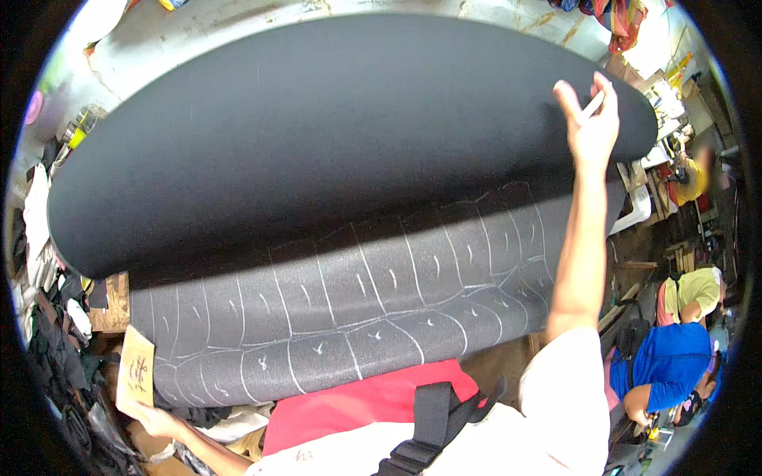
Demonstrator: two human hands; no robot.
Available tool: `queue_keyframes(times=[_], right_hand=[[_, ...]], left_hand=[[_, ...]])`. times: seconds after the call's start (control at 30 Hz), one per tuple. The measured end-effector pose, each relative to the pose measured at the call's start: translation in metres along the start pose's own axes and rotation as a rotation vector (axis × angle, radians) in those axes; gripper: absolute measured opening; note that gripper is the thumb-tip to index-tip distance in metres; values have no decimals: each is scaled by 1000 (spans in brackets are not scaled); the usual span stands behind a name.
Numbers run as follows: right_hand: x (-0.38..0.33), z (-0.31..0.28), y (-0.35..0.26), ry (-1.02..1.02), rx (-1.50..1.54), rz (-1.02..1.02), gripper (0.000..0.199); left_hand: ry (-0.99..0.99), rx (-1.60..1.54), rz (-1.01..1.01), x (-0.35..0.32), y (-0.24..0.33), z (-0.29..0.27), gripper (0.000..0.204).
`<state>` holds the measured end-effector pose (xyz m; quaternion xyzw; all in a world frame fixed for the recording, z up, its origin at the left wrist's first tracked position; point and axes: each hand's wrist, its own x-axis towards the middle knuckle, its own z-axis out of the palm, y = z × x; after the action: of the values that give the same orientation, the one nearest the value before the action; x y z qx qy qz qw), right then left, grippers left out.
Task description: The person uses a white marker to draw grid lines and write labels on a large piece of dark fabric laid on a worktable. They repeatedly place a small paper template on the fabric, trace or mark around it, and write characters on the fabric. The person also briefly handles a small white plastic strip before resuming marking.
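Note:
A large roll of black sheet material (pixel 341 119) lies across the table in front of me. Below its near side spreads a dark grey sheet (pixel 333 293), marked with rows of white curved outlines and short ticks. My right hand (pixel 594 131) is raised over the roll's right end, its fingers curled round a short white stick that looks like chalk (pixel 593 105). Down at the left, my left hand (pixel 155 419) grips the lower end of a tan card template (pixel 137 366) with dark handwriting on it. The card stands beside the marked sheet's left edge.
Dark scraps (pixel 59 349) are heaped along the left side. A wooden board edge (pixel 111 305) shows under the roll. At the right are a person in a blue shirt (pixel 671 357) and another in a pale yellow shirt (pixel 692 295). A pale wall (pixel 238 20) runs behind the table.

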<state>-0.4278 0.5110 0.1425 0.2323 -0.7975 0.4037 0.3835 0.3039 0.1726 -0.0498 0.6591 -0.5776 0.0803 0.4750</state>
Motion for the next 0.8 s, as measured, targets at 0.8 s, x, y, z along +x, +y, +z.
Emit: queue_keyframes(times=[0.8], right_hand=[[-334, 13, 119, -334, 144, 1531, 58]], left_hand=[[-703, -1158, -1562, -168, 65, 261, 54]])
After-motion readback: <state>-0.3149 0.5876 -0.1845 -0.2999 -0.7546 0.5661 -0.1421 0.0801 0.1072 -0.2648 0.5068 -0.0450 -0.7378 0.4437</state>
